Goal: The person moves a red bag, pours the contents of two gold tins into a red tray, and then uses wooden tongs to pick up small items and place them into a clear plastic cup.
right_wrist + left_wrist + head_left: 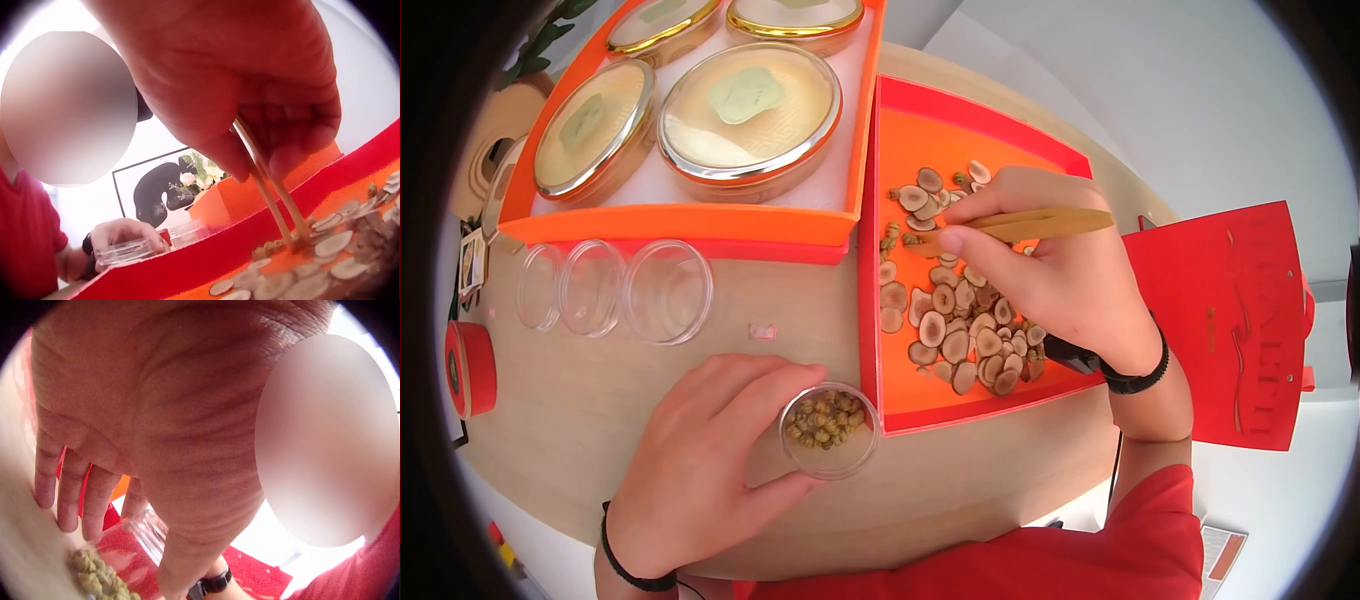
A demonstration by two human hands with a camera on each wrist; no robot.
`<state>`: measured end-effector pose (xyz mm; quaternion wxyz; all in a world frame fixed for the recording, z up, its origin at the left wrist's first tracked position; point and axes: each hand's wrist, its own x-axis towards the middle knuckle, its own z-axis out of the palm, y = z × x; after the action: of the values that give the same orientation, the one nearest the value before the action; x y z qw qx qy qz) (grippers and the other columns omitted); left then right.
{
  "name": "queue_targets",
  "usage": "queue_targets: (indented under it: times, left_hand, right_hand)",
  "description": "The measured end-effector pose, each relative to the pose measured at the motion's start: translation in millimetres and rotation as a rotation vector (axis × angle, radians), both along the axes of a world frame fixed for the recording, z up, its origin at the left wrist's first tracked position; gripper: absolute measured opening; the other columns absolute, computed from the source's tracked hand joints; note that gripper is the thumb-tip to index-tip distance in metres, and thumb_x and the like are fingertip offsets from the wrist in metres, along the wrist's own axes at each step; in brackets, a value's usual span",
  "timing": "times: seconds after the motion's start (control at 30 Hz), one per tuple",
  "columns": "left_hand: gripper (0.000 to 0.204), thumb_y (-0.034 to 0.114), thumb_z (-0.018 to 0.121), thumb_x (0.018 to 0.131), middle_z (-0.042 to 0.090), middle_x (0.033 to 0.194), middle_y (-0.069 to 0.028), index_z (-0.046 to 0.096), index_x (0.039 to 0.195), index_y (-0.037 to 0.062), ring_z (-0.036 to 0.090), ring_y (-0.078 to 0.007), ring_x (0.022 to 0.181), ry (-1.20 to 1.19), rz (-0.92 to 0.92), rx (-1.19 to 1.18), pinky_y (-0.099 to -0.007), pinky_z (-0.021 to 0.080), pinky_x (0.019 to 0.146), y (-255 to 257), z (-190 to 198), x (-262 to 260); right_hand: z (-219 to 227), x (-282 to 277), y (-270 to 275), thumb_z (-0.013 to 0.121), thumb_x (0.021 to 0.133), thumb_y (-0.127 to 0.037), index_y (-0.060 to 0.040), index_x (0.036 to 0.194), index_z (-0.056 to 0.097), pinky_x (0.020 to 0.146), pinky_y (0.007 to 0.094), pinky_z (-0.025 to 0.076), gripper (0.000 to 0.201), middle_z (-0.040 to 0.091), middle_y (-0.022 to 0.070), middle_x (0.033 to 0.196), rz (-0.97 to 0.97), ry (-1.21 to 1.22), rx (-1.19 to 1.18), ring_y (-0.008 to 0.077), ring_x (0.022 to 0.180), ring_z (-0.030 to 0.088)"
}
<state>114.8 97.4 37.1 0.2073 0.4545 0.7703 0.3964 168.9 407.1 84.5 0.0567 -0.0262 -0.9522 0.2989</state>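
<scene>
My left hand (705,455) holds a small clear round jar (832,467) between thumb and forefinger, beside the box lid's left wall. Small curled greenish-brown dried pieces (830,418) lie inside the jar; they also show in the left wrist view (100,578). Over the shallow red tray (990,110) with an orange floor, my right hand (1060,265) pinches wooden tweezers (1050,222). Their tips reach down among curled pieces (269,250) at the tray's left side. Many thin dried slices (955,345), pale with brown rims, are scattered over the tray floor.
Three clear round containers (670,292) stand on the wooden table (790,530), near a small pinkish packet (763,331). An orange box (690,222) with large round lidded jars (750,105) stands at the back left. A red bag (1220,320) lies to the right.
</scene>
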Motion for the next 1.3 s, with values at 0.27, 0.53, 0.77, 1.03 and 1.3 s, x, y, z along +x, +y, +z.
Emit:
queue_targets:
  times: [0.27,0.53,0.77,1.03,1.3]
  left_hand:
    - [0.073,0.013,0.091,0.070,0.070,0.128,-0.0158,0.066,0.138,0.0066,0.065,-0.0396,0.123,0.024,0.004,0.028,-0.0468,0.054,0.104,1,-4,1]
    - [0.073,0.014,0.091,0.072,0.071,0.130,-0.0141,0.065,0.139,0.0070,0.065,-0.0395,0.122,-0.001,-0.004,0.018,-0.0477,0.054,0.103,-5,-6,0]
    - [0.073,0.013,0.091,0.071,0.071,0.130,-0.0150,0.066,0.139,0.0074,0.065,-0.0388,0.121,0.007,-0.011,-0.011,-0.0472,0.054,0.103,-4,-1,0]
    - [0.073,0.010,0.092,0.068,0.071,0.128,-0.0151,0.067,0.136,0.0058,0.066,-0.0394,0.121,0.009,-0.006,-0.009,-0.0478,0.054,0.104,0,3,1]
    - [0.072,0.012,0.092,0.069,0.071,0.127,-0.0146,0.067,0.136,0.0055,0.066,-0.0387,0.119,-0.003,-0.002,-0.010,-0.0473,0.054,0.103,2,3,1]
  right_hand:
    - [38,27,-8,0.087,0.084,-0.012,0.0046,0.095,0.079,0.056,0.0337,0.042,0.022,0.069,0.0091,0.078,0.340,0.223,-0.055,0.0202,0.060,0.058]
    - [24,30,-48,0.098,0.076,-0.029,0.0022,0.094,0.079,0.051,0.0324,0.035,0.040,0.068,0.0083,0.076,0.603,0.250,-0.127,0.0171,0.054,0.054]
    - [36,23,-26,0.090,0.078,-0.011,0.0036,0.097,0.080,0.060,0.0339,0.044,0.026,0.071,0.0087,0.079,0.312,0.233,-0.045,0.0202,0.064,0.061]
    - [11,6,-1,0.084,0.086,0.002,0.0038,0.104,0.079,0.066,0.0315,0.051,0.019,0.073,0.0095,0.087,0.129,0.089,-0.018,0.0182,0.075,0.067]
    - [8,-17,26,0.084,0.085,-0.004,-0.0016,0.101,0.080,0.071,0.0346,0.058,0.017,0.074,0.0084,0.088,0.345,0.092,-0.011,0.0230,0.079,0.072]
